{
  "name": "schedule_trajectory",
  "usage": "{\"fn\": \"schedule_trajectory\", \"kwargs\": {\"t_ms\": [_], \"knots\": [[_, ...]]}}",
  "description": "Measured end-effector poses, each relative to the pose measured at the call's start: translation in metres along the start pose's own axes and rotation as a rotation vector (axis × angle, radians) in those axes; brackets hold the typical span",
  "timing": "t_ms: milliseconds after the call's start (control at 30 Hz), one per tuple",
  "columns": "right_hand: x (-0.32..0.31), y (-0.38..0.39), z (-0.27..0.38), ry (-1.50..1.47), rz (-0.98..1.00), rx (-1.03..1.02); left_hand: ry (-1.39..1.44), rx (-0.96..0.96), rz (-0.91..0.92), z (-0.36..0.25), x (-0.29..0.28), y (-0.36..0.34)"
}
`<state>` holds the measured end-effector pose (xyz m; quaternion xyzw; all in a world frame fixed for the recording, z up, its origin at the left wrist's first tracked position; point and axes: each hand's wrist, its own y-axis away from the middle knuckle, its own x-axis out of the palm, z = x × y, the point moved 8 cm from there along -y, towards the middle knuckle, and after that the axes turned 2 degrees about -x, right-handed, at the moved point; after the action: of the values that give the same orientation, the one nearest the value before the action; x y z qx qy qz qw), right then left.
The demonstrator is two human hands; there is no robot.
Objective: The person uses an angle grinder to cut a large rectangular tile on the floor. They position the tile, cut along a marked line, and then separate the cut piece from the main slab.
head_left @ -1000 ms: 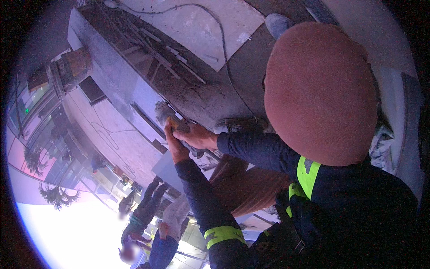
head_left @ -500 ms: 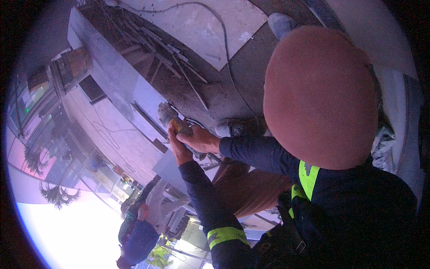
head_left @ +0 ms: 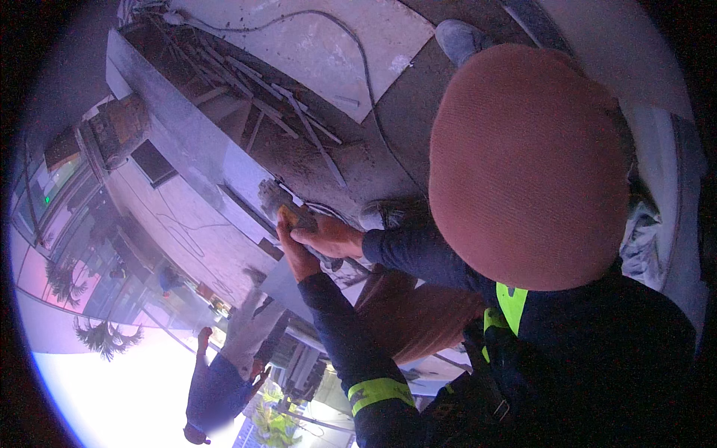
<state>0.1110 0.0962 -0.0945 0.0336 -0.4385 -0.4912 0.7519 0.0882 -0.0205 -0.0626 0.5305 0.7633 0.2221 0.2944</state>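
Both my hands are closed round a dusty grey hand-held power tool (head_left: 276, 198) with a yellow part; its exact kind is hard to make out. My left hand (head_left: 299, 257) wraps it from the side of the pale slab. My right hand (head_left: 334, 236) grips its body, nearer my legs. The tool's blocky grey end lies beside the edge of the long pale slab (head_left: 198, 134), close to a dark narrow slot (head_left: 250, 209). Whether it touches the slab I cannot tell. Fingers hide much of the tool's body.
My bent knee (head_left: 530, 164) in brown ribbed trousers fills the upper right, with a grey shoe (head_left: 459, 41) beyond it. Loose strips (head_left: 310, 123) litter the dirt ground. A dark cable (head_left: 366, 67) crosses a pale board (head_left: 299, 52). Another person (head_left: 220, 384) stands at lower left.
The view has shifted slightly. My hands keep their grip on the tool in nearly the same place. The other person has moved and more of their body shows.
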Motion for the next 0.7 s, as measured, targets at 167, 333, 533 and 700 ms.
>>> {"fn": "schedule_trajectory", "kwargs": {"t_ms": [167, 333, 533, 700], "knots": [[0.006, 0.011, -0.023, 0.073, -0.007, 0.105, -0.064, -0.029, -0.039, 0.017, -0.020, 0.009], [0.009, 0.022, -0.033, 0.110, 0.016, 0.139, -0.056, -0.028, -0.023, 0.033, -0.027, 0.019], [-0.002, 0.024, -0.012, 0.104, 0.037, 0.130, -0.090, 0.020, 0.038, 0.017, -0.008, 0.009], [-0.007, 0.014, 0.015, 0.064, 0.032, 0.042, -0.094, 0.025, -0.051, 0.000, -0.004, 0.001]]}}
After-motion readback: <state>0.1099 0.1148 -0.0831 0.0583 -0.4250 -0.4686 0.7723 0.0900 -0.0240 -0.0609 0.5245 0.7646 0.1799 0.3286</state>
